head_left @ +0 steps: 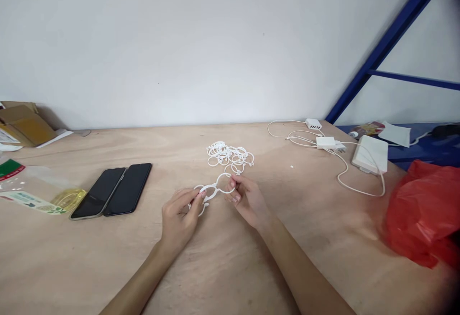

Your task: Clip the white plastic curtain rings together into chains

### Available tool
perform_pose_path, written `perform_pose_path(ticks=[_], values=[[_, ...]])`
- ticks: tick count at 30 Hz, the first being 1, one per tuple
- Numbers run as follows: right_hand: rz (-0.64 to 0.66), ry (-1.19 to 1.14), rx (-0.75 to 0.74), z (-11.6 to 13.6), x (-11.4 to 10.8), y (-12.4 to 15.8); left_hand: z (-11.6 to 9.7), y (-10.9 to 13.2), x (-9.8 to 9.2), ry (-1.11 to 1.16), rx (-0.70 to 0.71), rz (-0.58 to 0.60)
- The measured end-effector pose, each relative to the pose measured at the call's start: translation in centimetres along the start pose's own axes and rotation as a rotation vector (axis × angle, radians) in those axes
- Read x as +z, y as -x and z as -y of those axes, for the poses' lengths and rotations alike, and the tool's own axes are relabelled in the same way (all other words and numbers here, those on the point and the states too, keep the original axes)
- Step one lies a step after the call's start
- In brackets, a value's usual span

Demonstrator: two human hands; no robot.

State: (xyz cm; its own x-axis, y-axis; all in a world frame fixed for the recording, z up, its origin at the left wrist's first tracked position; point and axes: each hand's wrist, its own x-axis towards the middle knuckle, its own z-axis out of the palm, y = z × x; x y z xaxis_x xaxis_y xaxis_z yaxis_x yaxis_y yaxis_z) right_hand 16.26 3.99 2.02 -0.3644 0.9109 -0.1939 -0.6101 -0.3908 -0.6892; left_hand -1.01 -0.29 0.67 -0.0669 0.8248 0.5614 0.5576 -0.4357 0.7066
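Observation:
My left hand (pixel 182 214) pinches a white plastic piece made of joined rings (pixel 211 191), held just above the wooden table. One ring of this piece reaches right, and my right hand (pixel 248 199) has its thumb and fingers closed on that ring's edge. Part of another ring shows below my left fingers. Just beyond both hands lies a loose heap of thin white rings (pixel 230 156), tangled and overlapping, with small knobs on some of them.
Two black phones (pixel 127 189) lie at the left beside a clear plastic bag (pixel 32 185). A cardboard box (pixel 27 123) sits at the far left. White chargers with cables (pixel 325 142), a white box (pixel 371 154) and a red plastic bag (pixel 424 212) are at the right.

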Motion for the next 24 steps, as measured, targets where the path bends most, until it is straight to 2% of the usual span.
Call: perform_pose_path(ticks=[3, 6, 11, 15, 20, 22, 24], values=[[-0.097, -0.028, -0.079, 0.2, -0.3, -0.2, -0.1, -0.2, -0.2, 0.03, -0.11, -0.026], [-0.195, 0.074, -0.185, -0.1, 0.0, -0.2, -0.2, -0.3, -0.3, 0.05, -0.141, 0.012], [-0.077, 0.352, -0.211, -1.1, 0.9, 0.1, -0.3, 0.0, 0.1, 0.1, -0.068, 0.162], [-0.032, 0.473, -0.258, -1.4, 1.0, 0.1, 0.0, 0.1, 0.3, 0.108, -0.05, 0.174], [-0.177, 0.397, -0.243, -1.4, 0.4, -0.2, 0.1, 0.1, 0.4, 0.084, -0.03, 0.158], [-0.259, 0.357, -0.281, -1.2, 0.1, -0.4, 0.0, 0.2, 0.4, 0.069, 0.032, 0.179], [-0.33, 0.334, -0.354, -0.8, -0.2, -0.6, -0.3, 0.4, 0.5, 0.042, 0.148, 0.257]])
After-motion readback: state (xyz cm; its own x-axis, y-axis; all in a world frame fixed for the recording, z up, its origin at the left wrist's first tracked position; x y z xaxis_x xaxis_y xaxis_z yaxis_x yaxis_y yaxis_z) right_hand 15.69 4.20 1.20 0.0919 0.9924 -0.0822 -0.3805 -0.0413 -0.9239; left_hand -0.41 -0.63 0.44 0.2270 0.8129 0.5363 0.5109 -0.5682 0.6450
